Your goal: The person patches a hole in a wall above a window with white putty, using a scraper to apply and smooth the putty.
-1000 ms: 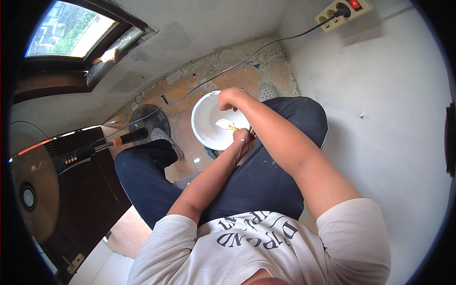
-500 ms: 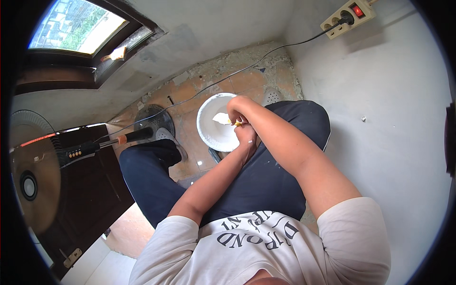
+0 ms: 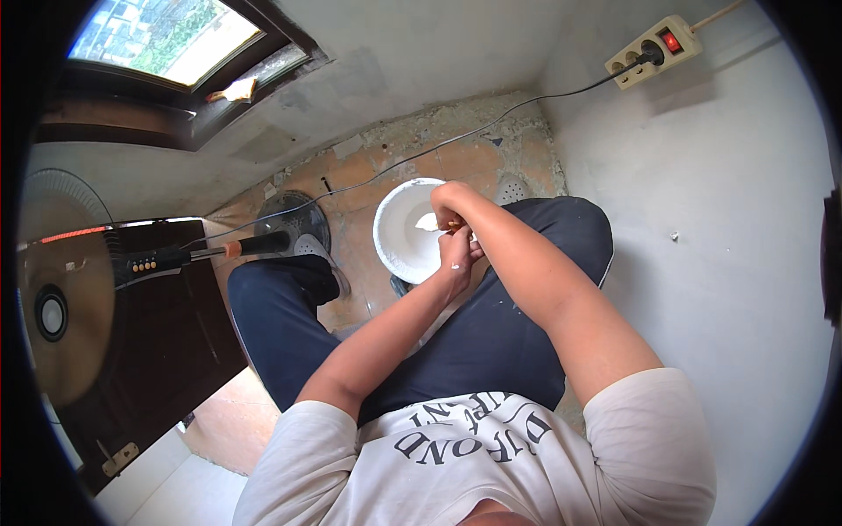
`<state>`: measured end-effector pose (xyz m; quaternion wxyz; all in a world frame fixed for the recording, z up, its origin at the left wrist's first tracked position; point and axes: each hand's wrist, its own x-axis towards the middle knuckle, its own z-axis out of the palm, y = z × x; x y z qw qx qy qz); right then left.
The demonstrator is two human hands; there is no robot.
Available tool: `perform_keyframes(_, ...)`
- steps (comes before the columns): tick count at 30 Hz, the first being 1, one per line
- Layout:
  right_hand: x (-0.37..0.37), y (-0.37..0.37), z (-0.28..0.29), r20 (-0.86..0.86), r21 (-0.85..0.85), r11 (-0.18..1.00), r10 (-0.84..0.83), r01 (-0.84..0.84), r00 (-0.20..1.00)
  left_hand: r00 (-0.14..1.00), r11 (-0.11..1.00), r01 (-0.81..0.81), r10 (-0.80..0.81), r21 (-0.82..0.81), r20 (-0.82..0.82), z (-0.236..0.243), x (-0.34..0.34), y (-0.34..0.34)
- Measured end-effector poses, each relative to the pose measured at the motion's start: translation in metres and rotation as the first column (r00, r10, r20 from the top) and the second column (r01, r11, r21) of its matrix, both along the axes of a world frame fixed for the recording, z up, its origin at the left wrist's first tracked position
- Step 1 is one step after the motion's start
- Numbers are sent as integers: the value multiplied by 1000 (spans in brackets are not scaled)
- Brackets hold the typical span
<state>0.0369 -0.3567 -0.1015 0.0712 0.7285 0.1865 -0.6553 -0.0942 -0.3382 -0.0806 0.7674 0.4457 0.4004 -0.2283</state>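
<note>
A white bucket (image 3: 388, 248) stands on the floor between my legs, its rim smeared with white. Over its right side, my right hand (image 3: 450, 203) is closed round what looks like a scraper with a yellowish handle. The scraper's end, coated in white paste (image 3: 427, 223), points left over the bucket's inside. Just below, my left hand (image 3: 455, 251) is curled close against the right one at the bucket's near right rim. A white smear marks the left hand. What its fingers hold, if anything, is hidden.
A standing fan (image 3: 66, 311) leans in at the left, its round base (image 3: 298, 219) on the tiles. A black cable (image 3: 412, 159) crosses beyond the bucket to a power strip (image 3: 653, 53) on the right wall. A window (image 3: 167, 44) is at the upper left.
The view has shifted slightly, so the bucket appears farther right. My hands have turned a little, and less of the white-coated scraper end shows.
</note>
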Motion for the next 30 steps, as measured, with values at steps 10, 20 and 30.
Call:
perform_keyframes(10, 10, -16, -8, -237, -100, 980, -192, 173, 952, 930, 932, 363, -360, 23, -78, 93, 28, 131)
perform_keyframes(20, 1, -27, 40, -272, 148, 916, -325, 373, 906, 913, 999, -39, 45, -23, 405, 182, 83, 300)
perform_keyframes(30, -32, -4, 26, -286, 262, 705, -595, 659, 751, 843, 838, 185, -404, 514, 356, 156, 116, 372)
